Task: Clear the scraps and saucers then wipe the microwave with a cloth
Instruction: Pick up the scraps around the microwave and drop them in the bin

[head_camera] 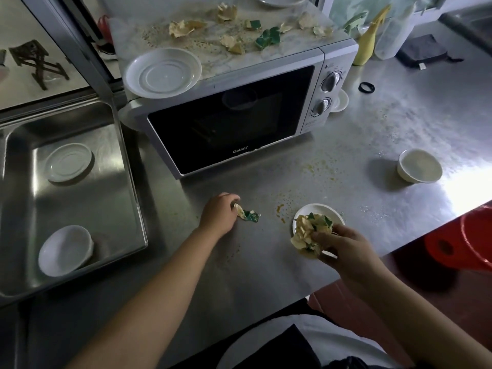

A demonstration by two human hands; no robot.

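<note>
Scraps [310, 237] fill your right hand [343, 247], fingers curled round the wad over a saucer [318, 210] at the table [266, 262] edge. Your left hand [219, 214] pinches one scrap [249, 214] lying on the table before the microwave [229, 102].

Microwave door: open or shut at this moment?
Shut. The dark glass door of the silver microwave sits flush with the control panel, with no gap showing along its edges.

One head-worn wide-angle view looks forward and down, close over the bench [266, 262], facing the microwave [229, 123].
</note>
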